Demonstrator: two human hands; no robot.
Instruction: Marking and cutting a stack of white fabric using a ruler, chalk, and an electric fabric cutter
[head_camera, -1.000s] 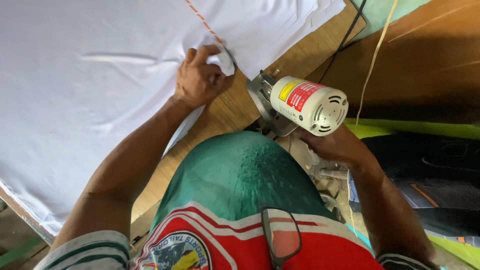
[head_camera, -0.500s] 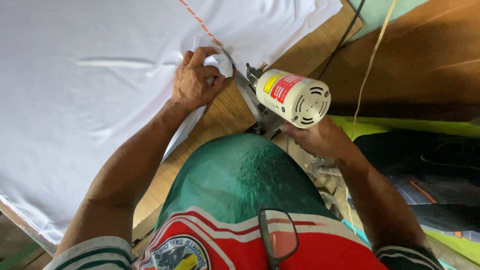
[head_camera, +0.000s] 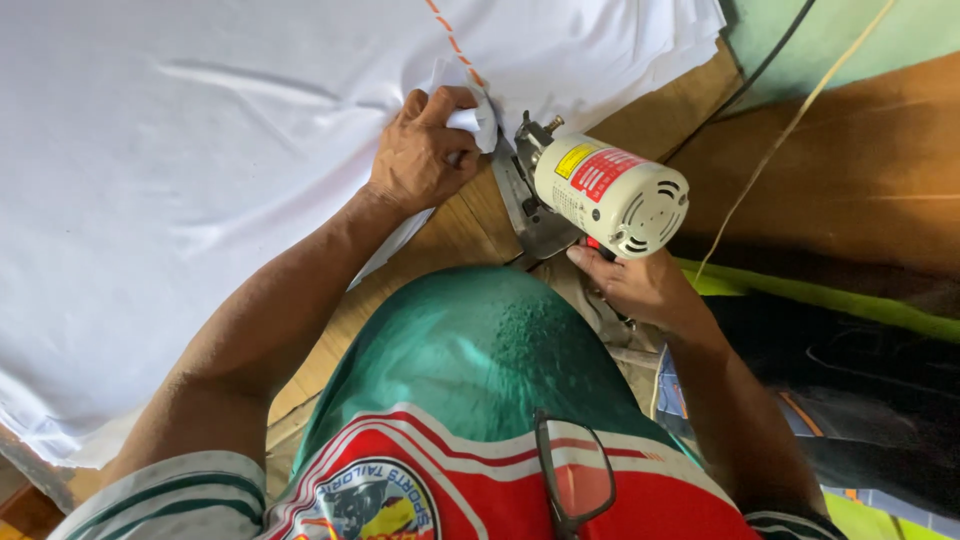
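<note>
Cutter (head_camera: 610, 195), red-yellow label (head_camera: 590, 168), white fabric (head_camera: 180, 170)

Matt white cloth (head_camera: 200, 180) – wooden table (head_camera: 450, 230).

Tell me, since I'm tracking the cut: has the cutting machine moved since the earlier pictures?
Yes. The cutting machine, held by the right hand, has moved toward the left hand gripping the white cloth at its edge.

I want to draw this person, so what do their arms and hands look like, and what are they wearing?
Both arms are bare from the short sleeves down. The left hand and right hand wear no gloves, rings or watch. The left sleeve is white with green stripes. The shirt is green above a red panel with white stripes and a round badge. Dark-framed glasses hang at its neck.
</note>
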